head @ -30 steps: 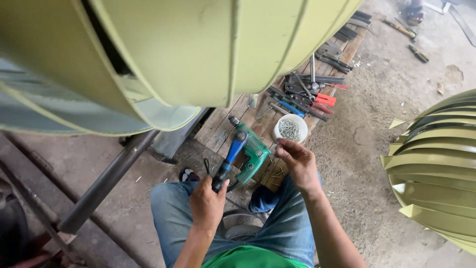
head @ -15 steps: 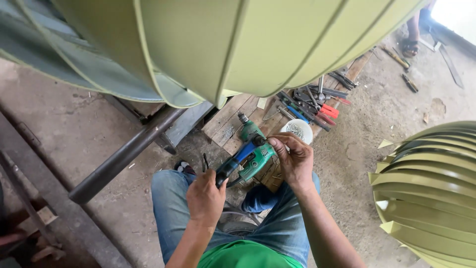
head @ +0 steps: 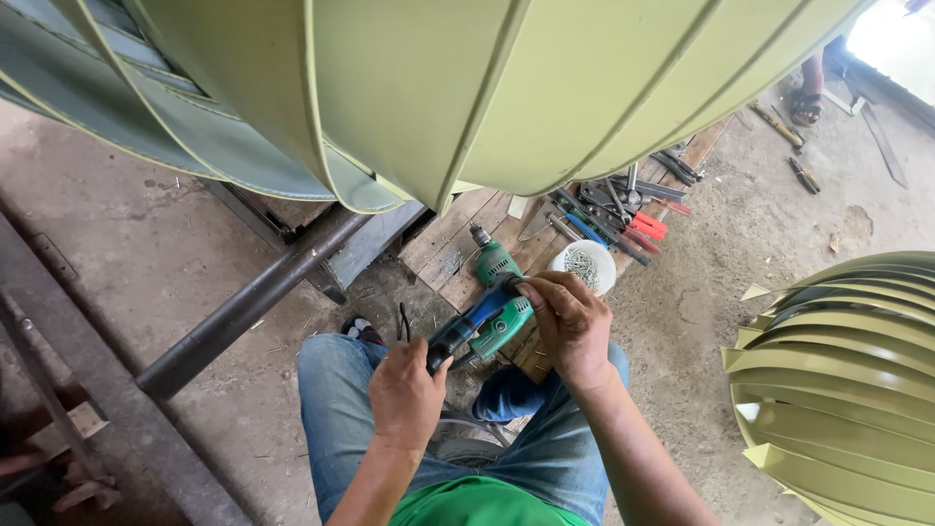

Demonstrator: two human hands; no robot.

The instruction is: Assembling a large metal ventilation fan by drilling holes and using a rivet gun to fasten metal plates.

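Left hand (head: 404, 394) fingers wrapped round drill (head: 484, 317) handle, right hand (head: 570, 326) fingers pinching drill's rear, drill held above knees, near cup of screws (head: 582, 265), pliers (head: 638, 226), wooden boards (head: 458, 239)

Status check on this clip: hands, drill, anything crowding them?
Left hand grips green drill handle. Right hand pinches its rear top. Green vane shell hangs close overhead; white screw tub beside.

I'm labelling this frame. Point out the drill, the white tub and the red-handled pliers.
drill (head: 499, 321): head view, green body.
white tub (head: 582, 266): head view, the fasteners inside.
red-handled pliers (head: 647, 226): head view, red grip.
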